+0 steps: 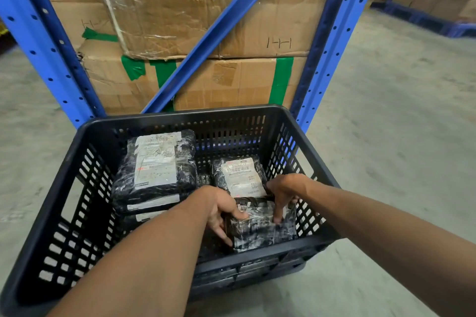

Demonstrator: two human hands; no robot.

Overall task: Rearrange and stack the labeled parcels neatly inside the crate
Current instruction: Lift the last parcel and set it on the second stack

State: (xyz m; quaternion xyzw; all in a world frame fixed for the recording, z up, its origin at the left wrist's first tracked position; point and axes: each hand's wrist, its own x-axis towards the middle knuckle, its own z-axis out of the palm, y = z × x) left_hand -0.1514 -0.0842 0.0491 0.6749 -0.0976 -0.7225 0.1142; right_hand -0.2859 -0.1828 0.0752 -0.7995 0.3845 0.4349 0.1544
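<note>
A black slotted plastic crate [180, 116] stands on the floor in front of me. Inside on the left lies a stack of black wrapped parcels, the top one [157, 162] showing a large white label. At the right rear lies a smaller labeled parcel [240, 175]. In the near right corner sits a small black parcel wrapped in clear tape [260, 226]. My left hand [219, 211] grips its left side and my right hand [283, 195] grips its top right edge. The label of this parcel is hidden.
A blue metal rack [327, 59] with a diagonal brace stands right behind the crate, holding large cardboard boxes [231, 20] with green tape. Bare concrete floor [399, 136] spreads to the left and right. More boxes stand at the far right.
</note>
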